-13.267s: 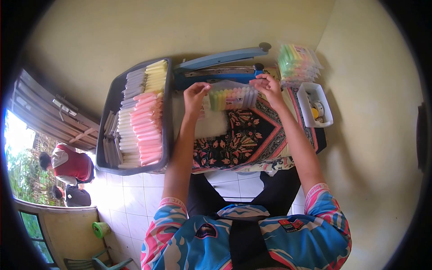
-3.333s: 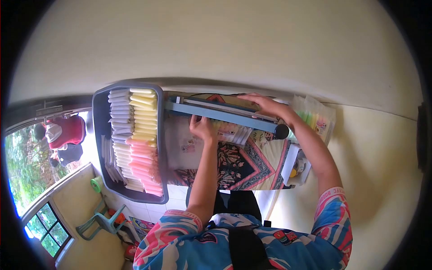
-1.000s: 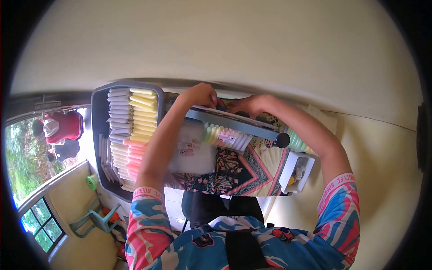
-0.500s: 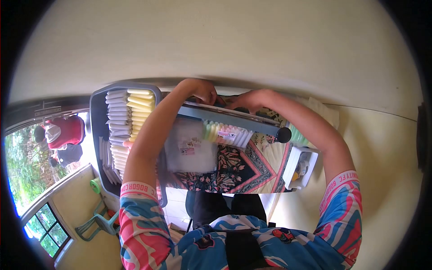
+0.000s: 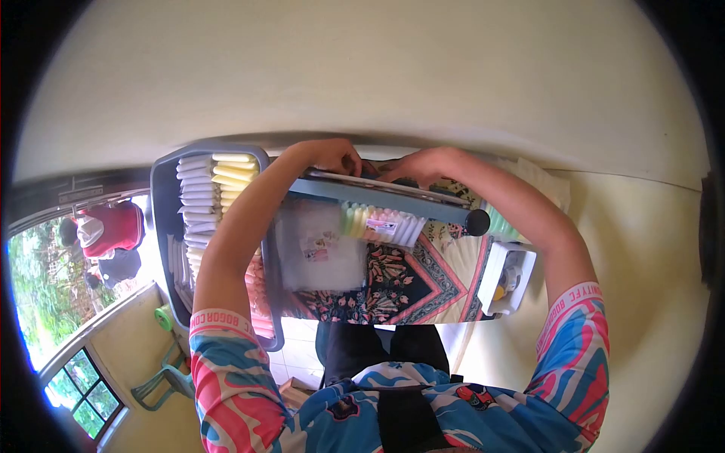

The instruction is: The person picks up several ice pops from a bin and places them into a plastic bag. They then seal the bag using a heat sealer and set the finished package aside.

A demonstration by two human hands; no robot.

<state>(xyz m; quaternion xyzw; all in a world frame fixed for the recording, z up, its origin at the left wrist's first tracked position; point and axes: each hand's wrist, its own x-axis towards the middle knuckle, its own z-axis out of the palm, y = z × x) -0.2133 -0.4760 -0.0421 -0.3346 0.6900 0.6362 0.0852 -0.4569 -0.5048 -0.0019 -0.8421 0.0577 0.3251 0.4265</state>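
Note:
A long blue-grey bar with a black end knob, which looks like a heat sealer, lies across the patterned cloth. My left hand is behind its far edge, fingers curled, with their tips partly hidden. Close by, my right hand bends down over the same edge, its fingers closed and partly covered by the bar; what either hand grips is hidden. In front of the bar lies a clear pack of pastel rolls with a label. Left of that pack, a stack of clear plastic bags rests on the cloth.
A grey tub at the left holds rows of white, yellow and pink packs. At the right stand a white box and a pack of green rolls. A wall rises behind the table. Another person is outside.
My left forearm has shifted slightly left, uncovering more pink packs in the tub. Both hands stay behind the bar. The view has tilted a little.

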